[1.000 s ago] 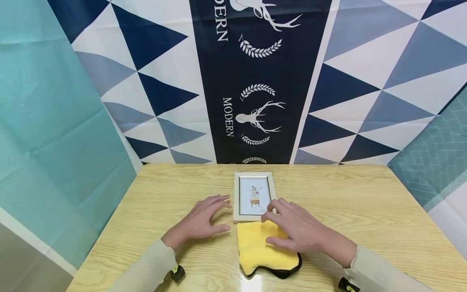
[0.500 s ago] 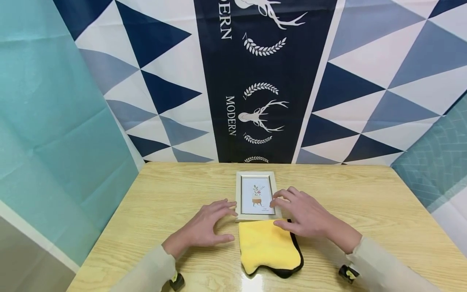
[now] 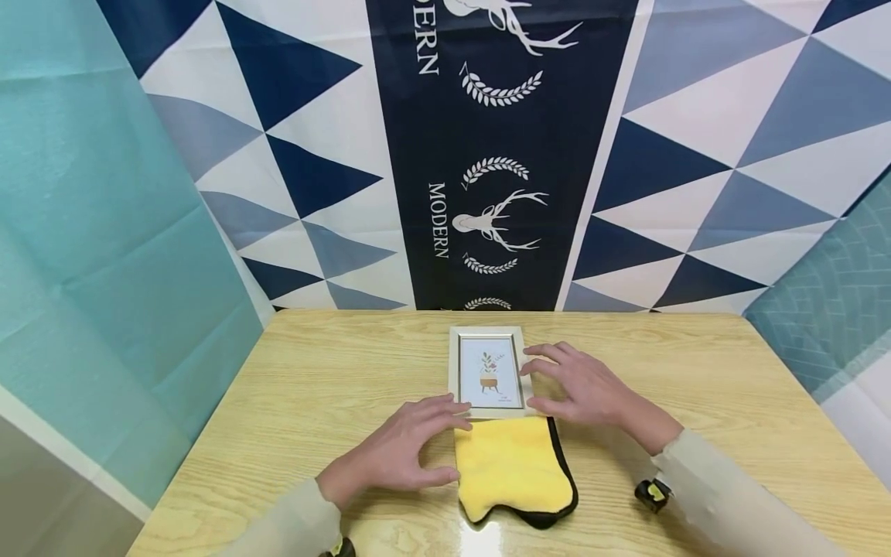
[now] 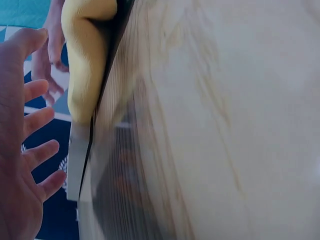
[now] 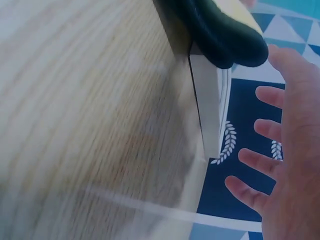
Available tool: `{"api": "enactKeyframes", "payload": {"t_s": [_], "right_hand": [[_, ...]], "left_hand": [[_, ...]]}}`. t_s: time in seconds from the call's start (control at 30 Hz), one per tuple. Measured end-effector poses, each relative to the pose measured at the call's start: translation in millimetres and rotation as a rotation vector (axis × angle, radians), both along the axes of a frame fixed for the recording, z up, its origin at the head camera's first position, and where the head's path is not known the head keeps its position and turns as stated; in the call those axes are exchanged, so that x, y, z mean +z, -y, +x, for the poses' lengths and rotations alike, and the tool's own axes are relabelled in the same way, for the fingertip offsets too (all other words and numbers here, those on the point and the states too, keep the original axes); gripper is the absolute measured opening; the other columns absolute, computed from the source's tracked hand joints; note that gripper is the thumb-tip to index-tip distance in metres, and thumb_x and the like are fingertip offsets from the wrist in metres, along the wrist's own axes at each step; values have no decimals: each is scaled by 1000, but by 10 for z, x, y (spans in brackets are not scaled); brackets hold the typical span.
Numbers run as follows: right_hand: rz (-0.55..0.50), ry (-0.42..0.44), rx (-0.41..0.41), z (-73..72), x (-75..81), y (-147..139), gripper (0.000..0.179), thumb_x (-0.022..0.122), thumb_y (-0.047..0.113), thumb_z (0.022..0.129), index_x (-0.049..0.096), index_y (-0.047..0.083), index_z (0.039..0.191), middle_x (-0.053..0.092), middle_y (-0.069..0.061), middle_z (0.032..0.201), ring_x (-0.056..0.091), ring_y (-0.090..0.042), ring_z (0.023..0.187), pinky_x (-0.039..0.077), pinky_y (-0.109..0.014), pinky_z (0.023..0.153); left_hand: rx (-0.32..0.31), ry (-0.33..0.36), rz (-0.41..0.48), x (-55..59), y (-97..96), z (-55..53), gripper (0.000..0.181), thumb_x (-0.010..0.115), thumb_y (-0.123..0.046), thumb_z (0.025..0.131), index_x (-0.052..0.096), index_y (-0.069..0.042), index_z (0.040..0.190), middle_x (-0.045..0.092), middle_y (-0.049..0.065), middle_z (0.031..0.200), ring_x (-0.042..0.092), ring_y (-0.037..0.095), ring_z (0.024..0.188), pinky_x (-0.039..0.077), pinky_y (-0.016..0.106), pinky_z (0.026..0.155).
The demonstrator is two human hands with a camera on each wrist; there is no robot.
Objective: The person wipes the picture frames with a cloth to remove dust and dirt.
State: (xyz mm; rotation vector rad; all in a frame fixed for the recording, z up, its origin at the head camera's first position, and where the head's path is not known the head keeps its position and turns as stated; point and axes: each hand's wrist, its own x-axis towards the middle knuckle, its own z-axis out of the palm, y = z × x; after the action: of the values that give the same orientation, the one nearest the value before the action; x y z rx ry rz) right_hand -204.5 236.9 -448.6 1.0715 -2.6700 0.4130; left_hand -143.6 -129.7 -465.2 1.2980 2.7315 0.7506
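A folded yellow cloth (image 3: 511, 468) with black edging lies on the wooden table, directly in front of a picture frame (image 3: 455, 371) that lies flat with a plant drawing in it. My left hand (image 3: 411, 445) hovers at the cloth's left side, its fingertips over the near left corner of the frame and the thumb at the cloth's edge. Beside the frame's right border is my right hand (image 3: 585, 387), fingers spread and bent a little, nothing in them. In the left wrist view the yellow cloth (image 4: 82, 60) stands beyond the parted fingers; the right wrist view shows its black edging (image 5: 215, 35).
The wooden table (image 3: 334, 363) extends to both sides of the frame. A patterned fabric backdrop (image 3: 487, 155) rises behind its far edge, and a teal sheet (image 3: 125, 255) hangs at the left.
My right hand has moved from over the cloth, away and slightly right, to the frame's right side. My left hand has shifted right and nearer, now overlapping the frame's corner and the cloth.
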Motion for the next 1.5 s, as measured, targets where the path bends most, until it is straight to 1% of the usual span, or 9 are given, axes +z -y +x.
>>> {"api": "enactKeyframes", "payload": {"t_s": [0.2, 0.47, 0.57, 0.73, 0.97, 1.07, 1.17, 1.27, 1.5], "right_hand": [[-9, 47, -50, -127, -25, -33, 38, 78, 43, 100, 77, 22, 132, 68, -12, 157, 68, -39, 136, 63, -62, 98], [-24, 61, -75, -309, -23, -47, 35, 79, 42, 100, 78, 22, 129, 71, -13, 153, 68, -40, 135, 63, -63, 98], [-28, 86, -66, -367, -29, -58, 34, 79, 42, 101, 78, 22, 128, 71, -14, 153, 67, -41, 136, 62, -64, 101], [-33, 150, -28, -479, -39, -73, 38, 80, 43, 100, 77, 20, 130, 66, -17, 159, 63, -46, 143, 57, -70, 109], [-37, 215, -12, -624, -77, -97, 38, 81, 44, 100, 77, 20, 129, 62, -18, 166, 59, -49, 149, 51, -74, 116], [-38, 238, -21, -672, -87, -95, 34, 79, 42, 103, 78, 20, 129, 61, -18, 166, 58, -50, 150, 50, -75, 117], [-39, 263, -30, -717, -100, -89, 29, 76, 39, 105, 77, 21, 128, 61, -19, 167, 56, -51, 152, 48, -75, 119], [-45, 287, -40, -754, -123, -89, 26, 74, 37, 107, 77, 21, 128, 60, -19, 168, 55, -52, 153, 47, -76, 120], [-42, 319, -37, -792, -198, -95, 32, 73, 40, 108, 76, 20, 133, 56, -20, 171, 53, -53, 156, 43, -77, 124]], "left_hand": [[-78, -18, 13, -5, -118, 35, 60, 80, -55, 98, 68, -26, 149, 56, -6, 174, 51, 31, 165, 49, 59, 127], [-127, -15, -29, 1, -271, 109, 62, 80, -57, 98, 66, -31, 152, 55, -8, 175, 48, 27, 167, 48, 58, 128], [-161, -46, -50, -13, -327, 124, 61, 80, -59, 98, 66, -32, 151, 57, -9, 173, 49, 24, 167, 48, 54, 128], [-199, -153, -69, -41, -396, 138, 61, 81, -61, 97, 67, -32, 149, 60, -10, 170, 49, 21, 167, 47, 44, 131], [-227, -223, -151, -12, -496, 133, 68, 79, -63, 98, 62, -35, 157, 55, -13, 174, 49, 18, 166, 47, 41, 130], [-229, -231, -185, -15, -541, 121, 70, 78, -65, 98, 61, -37, 159, 54, -14, 174, 50, 17, 164, 46, 40, 132], [-233, -215, -194, -16, -583, 110, 72, 78, -65, 97, 60, -38, 161, 54, -14, 175, 51, 18, 163, 45, 39, 133], [-238, -226, -200, -16, -623, 102, 73, 78, -66, 97, 59, -39, 162, 54, -14, 174, 53, 18, 160, 46, 37, 131], [-249, -262, -254, -19, -672, 88, 77, 78, -71, 95, 57, -43, 163, 53, -16, 174, 56, 12, 153, 48, 32, 126]]}}
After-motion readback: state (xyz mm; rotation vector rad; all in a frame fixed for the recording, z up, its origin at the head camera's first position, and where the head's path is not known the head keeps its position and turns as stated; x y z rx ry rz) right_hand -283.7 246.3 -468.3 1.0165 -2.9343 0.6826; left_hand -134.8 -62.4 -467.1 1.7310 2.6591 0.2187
